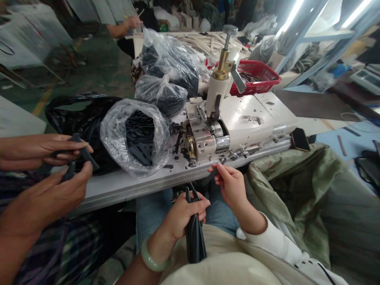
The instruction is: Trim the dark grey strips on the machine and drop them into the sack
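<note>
My left hand (188,211) is wrapped round a bundle of long dark strips (195,241), which hangs down over my lap. My right hand (231,186) pinches a small dark strip (214,171) at the front edge of the bench (118,189). Just beyond it stands a cream machine (252,114) with metal rollers and a brass-collared post; dark scraps lie around its base. To its left, an open clear plastic bag (111,138) holds many more dark strips (139,138).
At the left, another person's hands (59,174) hold dark strips. Tied clear bags (166,59) sit behind the open one, and a red basket (261,77) stands behind the machine. A green sack (293,178) lies at my right. A further person's hand (132,23) shows at the back.
</note>
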A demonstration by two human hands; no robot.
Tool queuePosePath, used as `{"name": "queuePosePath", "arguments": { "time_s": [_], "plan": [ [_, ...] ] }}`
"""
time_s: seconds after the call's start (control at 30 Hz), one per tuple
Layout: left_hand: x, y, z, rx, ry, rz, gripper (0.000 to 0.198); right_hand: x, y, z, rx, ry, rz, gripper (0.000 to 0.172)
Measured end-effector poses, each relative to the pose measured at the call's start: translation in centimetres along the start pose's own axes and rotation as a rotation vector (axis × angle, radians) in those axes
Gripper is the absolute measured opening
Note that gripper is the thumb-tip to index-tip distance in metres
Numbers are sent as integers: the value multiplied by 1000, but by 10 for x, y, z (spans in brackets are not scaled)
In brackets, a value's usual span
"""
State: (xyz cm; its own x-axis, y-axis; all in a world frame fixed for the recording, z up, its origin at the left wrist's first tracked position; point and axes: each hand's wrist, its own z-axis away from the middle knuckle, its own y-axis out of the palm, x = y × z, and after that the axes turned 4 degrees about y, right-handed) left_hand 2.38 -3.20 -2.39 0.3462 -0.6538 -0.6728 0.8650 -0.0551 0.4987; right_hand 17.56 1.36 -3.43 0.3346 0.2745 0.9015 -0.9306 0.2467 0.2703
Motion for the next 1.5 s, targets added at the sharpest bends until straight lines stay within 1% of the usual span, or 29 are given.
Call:
{"name": "queuePosePath", "arguments": {
  "time_s": [0.1, 0.23, 0.37, 0.47, 0.5, 0.57, 0.63, 0.67, 0.7, 0.77, 0.9, 1.03, 1.23, 1.37, 1.47, 1.5],
  "plan": [
    [0, 1, -3, 3, 31, 21, 20, 9, -10, -9, 26, 119, -184, 26],
    [-6, 3, -6, -12, 62, 50, 28, 12, -12, -10, 66, 216, -288, 27],
    [-8, 5, -6, -64, 119, 79, 24, 8, -8, -8, 94, 245, -306, 26],
    [-7, 5, -6, -79, 133, 71, 23, 4, -5, -6, 128, 239, -279, 25],
    [-7, 5, -6, -79, 128, 78, 22, 3, -5, -5, 154, 239, -275, 25],
    [-9, 5, -5, -69, 87, 126, 21, 2, -6, -3, 254, 247, -292, 28],
    [-12, 6, -4, -45, 12, 205, 18, 2, -7, -1, 386, 243, -317, 33],
    [-13, 6, -4, -30, -31, 239, 16, 2, -7, -1, 437, 230, -318, 33],
    [-14, 7, -3, -12, -74, 258, 15, 3, -6, -1, 461, 210, -307, 30],
    [-16, 8, -2, 13, -124, 254, 13, 5, -4, -2, 436, 173, -254, 24],
    [-17, 7, -2, 35, -96, 188, 12, 9, 1, -7, 319, 177, -159, 31],
    [-18, 5, -1, 9, -68, 135, 10, 10, 2, -11, 288, 210, -141, 32],
    [-17, 6, -2, -20, -50, 134, 7, 9, 2, -10, 242, 232, -138, 33],
    [-17, 8, -3, -48, -44, 138, 6, 7, 0, -11, 265, 236, -170, 31],
    [-18, 9, -3, -62, -36, 149, 6, 5, -5, -12, 370, 258, -221, 20],
    [-18, 9, -3, -65, -37, 147, 7, 4, -7, -13, 415, 265, -236, 23]
  ]
}}
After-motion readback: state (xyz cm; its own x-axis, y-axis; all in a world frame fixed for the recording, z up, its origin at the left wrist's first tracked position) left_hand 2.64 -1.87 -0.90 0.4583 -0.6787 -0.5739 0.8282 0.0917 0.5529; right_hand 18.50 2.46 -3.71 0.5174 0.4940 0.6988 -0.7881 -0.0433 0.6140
